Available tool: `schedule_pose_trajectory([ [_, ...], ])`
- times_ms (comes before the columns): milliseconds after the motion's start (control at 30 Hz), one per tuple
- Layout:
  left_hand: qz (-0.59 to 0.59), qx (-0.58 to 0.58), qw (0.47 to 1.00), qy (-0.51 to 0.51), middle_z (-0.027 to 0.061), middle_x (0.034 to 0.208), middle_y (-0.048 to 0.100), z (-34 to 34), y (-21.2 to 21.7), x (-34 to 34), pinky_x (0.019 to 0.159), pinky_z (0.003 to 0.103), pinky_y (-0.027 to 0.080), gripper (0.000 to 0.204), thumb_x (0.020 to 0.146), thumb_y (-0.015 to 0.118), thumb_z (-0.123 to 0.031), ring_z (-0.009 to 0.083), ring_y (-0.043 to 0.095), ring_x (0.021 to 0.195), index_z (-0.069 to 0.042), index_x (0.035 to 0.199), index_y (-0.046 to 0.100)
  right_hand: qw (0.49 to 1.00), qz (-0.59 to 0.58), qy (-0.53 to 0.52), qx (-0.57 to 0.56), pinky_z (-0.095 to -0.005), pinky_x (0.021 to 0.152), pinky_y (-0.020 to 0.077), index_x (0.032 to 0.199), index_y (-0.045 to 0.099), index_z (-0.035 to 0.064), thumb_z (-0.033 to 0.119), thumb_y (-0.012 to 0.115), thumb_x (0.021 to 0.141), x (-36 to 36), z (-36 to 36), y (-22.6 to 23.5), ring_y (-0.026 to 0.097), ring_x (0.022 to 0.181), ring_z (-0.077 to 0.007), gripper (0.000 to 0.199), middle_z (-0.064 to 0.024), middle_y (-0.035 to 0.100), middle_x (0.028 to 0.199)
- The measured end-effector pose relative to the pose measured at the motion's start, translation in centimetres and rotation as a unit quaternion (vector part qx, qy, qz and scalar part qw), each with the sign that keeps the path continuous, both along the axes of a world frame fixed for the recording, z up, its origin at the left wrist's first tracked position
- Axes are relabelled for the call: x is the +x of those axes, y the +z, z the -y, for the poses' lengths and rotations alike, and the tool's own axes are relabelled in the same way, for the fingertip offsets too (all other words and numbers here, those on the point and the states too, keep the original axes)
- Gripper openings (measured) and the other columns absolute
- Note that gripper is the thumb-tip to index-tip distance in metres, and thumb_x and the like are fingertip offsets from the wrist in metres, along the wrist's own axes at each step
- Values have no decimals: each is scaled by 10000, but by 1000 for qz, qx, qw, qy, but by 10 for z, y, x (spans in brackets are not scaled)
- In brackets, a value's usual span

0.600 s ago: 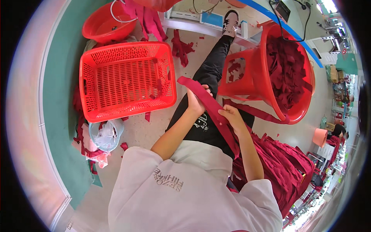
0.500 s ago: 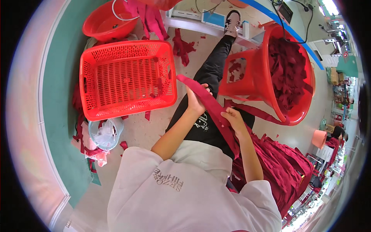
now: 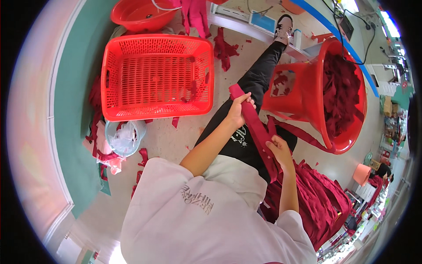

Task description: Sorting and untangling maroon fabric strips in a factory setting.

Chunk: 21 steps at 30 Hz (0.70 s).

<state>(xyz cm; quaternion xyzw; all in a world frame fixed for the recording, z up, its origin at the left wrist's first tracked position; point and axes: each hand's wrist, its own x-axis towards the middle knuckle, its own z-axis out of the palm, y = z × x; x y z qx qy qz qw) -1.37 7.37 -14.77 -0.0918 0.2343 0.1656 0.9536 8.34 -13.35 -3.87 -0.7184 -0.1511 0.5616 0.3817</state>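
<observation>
A long dark red fabric strip (image 3: 255, 125) stretches slantwise over my black trousers. My left hand (image 3: 238, 110) grips it close to its far end, fingers closed around the edge, and a short end sticks out beyond them. Farther down, my right hand (image 3: 280, 151) pinches the same strip between thumb and fingers. Below that hand the strip hangs toward my lap. Beside it, another red strip (image 3: 303, 136) runs from near my right hand to the rim of a red basin (image 3: 347, 143), which is heaped with red fabric pieces (image 3: 340, 94).
At the left stands a red slatted basket (image 3: 149, 115) with a few scraps inside. Beyond it is a red tub (image 3: 143, 20); nearer is a clear bin (image 3: 125, 138) with plastic bags. A large pile of red strips (image 3: 312, 202) lies by my right side. Scraps litter the floor.
The view has shifted, so the surroundings sit farther right in the picture. My left hand has closed over the strip near its far end, where before it lay along the strip's edge.
</observation>
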Motion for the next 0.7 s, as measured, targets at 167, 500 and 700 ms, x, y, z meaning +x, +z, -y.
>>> schedule_pose_trajectory([
  [167,-21,24,999,16,30,674,506,7,2,11,677,343,461,347,966,539,-333,206,524,673,-117,704,465,999,39,-14,-6,-223,483,445,888,560,62,96,610,935,-3,8,22,607,649,-78,76,-4,629,770],
  [500,133,-1,991,14,-28,547,284,-6,-4,-1,486,280,266,380,1017,429,-341,108,284,459,-145,694,389,810,533,28,-242,-497,623,477,911,596,64,107,627,785,3,200,-29,629,756,-414,136,-200,638,757],
  [700,116,0,993,-9,-34,547,280,-7,-6,1,477,271,242,376,1022,422,-339,100,267,457,-145,700,396,841,234,-155,-463,-407,605,516,779,647,28,152,646,767,-101,376,-143,659,630,-266,124,-160,683,747],
])
